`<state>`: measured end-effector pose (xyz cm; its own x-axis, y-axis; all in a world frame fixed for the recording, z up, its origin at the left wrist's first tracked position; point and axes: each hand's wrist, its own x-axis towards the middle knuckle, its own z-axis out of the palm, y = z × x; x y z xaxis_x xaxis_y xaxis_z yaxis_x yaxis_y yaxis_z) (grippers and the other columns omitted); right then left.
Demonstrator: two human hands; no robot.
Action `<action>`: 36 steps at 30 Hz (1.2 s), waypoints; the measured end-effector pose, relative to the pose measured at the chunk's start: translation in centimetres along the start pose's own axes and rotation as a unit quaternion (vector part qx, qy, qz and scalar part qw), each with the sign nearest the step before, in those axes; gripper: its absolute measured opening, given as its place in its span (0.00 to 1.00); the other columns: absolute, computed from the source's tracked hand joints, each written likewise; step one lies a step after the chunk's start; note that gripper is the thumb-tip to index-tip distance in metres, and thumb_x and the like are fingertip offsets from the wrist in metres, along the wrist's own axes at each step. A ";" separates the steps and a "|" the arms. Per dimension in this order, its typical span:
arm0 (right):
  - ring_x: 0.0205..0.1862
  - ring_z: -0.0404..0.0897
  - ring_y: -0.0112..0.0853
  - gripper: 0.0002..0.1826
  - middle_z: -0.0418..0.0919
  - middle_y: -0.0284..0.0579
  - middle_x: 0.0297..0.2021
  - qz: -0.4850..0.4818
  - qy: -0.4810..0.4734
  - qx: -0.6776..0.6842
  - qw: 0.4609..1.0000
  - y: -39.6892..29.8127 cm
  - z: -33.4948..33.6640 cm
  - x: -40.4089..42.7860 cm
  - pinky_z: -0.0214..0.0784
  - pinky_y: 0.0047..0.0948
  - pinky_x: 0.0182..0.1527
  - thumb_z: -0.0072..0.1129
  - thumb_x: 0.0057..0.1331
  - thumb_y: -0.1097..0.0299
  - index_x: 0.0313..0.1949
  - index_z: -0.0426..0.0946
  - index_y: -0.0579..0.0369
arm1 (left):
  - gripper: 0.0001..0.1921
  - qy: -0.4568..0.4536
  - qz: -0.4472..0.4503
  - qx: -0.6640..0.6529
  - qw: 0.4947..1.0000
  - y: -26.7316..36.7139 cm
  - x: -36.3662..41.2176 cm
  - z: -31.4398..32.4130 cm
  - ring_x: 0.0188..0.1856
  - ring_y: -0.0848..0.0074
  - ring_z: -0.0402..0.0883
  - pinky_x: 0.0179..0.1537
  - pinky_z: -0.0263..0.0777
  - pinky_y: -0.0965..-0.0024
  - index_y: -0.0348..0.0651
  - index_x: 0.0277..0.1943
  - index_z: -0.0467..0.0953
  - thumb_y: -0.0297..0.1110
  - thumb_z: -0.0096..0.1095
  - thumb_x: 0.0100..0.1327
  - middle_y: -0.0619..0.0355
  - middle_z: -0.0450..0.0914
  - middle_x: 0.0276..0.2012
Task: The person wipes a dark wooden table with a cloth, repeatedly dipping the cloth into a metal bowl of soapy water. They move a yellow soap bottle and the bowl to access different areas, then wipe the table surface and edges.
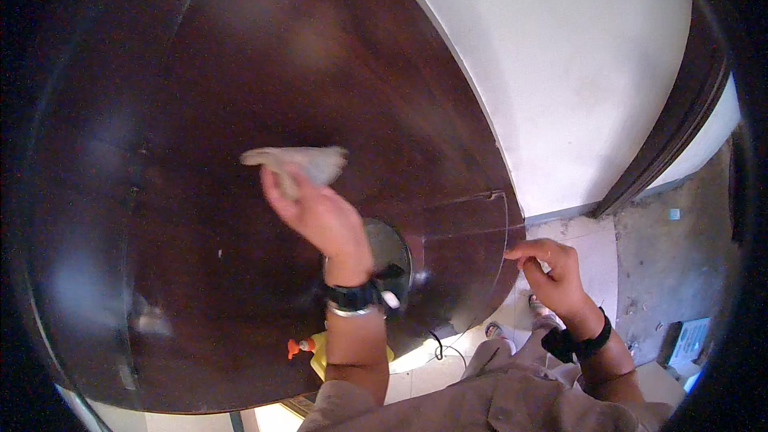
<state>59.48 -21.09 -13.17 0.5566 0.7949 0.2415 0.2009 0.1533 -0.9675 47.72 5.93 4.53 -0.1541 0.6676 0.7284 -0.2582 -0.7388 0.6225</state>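
Note:
My left hand (315, 210) is over the middle of a dark wooden table (198, 312), its fingers closed on a pale cloth (312, 162). A black band is around that wrist. My right hand (549, 267) hangs at the table's right edge with fingers bent; its fingertips are near a thin, clear strip or cord along the edge, and whether it grips this I cannot tell. A round, dark object (390, 246) lies partly behind my left wrist. Beside the left forearm is a yellow bottle (319, 357) with an orange nozzle, partly hidden by the arm.
A white wall (564, 72) borders the table at the upper right, with a dark wooden frame (666, 108) beyond. A black cable (440, 345) hangs by the near edge. My feet stand on pale floor tiles (594, 252). A blue-and-white box (690, 342) lies at the lower right.

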 end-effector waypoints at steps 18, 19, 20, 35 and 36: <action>0.26 0.77 0.30 0.15 0.82 0.43 0.34 -0.035 -0.003 -0.015 0.999 -1.1 -1.6 0.2 0.70 0.25 0.30 0.53 0.53 0.83 0.38 0.81 0.52 | 0.14 0.026 0.050 0.092 0.994 2.7 8.0 7.5 0.34 0.76 0.69 0.35 0.64 0.72 0.33 0.52 0.69 0.29 0.46 0.67 0.57 0.70 0.37; 0.26 0.78 0.30 0.15 0.82 0.43 0.34 -0.039 -0.002 -0.012 0.999 -1.2 -1.7 0.2 0.70 0.26 0.30 0.53 0.53 0.82 0.38 0.81 0.51 | 0.17 0.056 0.068 0.137 0.987 2.8 8.0 7.9 0.40 0.71 0.69 0.40 0.67 0.69 0.27 0.54 0.68 0.32 0.45 0.69 0.49 0.69 0.43; 0.26 0.78 0.30 0.15 0.82 0.43 0.34 -0.040 -0.002 -0.010 0.999 -1.2 -1.7 0.3 0.70 0.26 0.30 0.53 0.53 0.82 0.38 0.81 0.51 | 0.17 0.056 0.070 0.137 0.987 2.7 8.0 7.9 0.40 0.71 0.69 0.40 0.67 0.69 0.27 0.54 0.68 0.32 0.45 0.69 0.49 0.69 0.43; 0.38 0.82 0.41 0.15 0.82 0.46 0.36 -0.034 -0.018 -0.045 0.998 -1.4 -4.4 -0.4 0.73 0.32 0.40 0.52 0.55 0.82 0.40 0.79 0.51 | 0.22 -0.101 0.448 0.286 0.841 3.9 3.2 11.5 0.47 0.60 0.70 0.53 0.63 0.64 0.34 0.57 0.72 0.21 0.51 0.57 0.49 0.69 0.45; 0.38 0.81 0.41 0.15 0.82 0.46 0.36 -0.027 -0.018 -0.037 0.999 -1.3 -4.5 -0.5 0.73 0.32 0.41 0.52 0.55 0.83 0.40 0.79 0.51 | 0.23 -0.134 0.482 0.295 0.814 3.8 3.3 11.4 0.46 0.60 0.70 0.52 0.63 0.65 0.37 0.56 0.73 0.21 0.51 0.56 0.50 0.69 0.44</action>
<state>62.58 -24.27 -11.71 0.5148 0.8073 0.2885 0.2888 0.1536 -0.9450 57.07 4.24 12.52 0.2199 -0.2339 0.9471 0.3741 -0.8764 -0.3033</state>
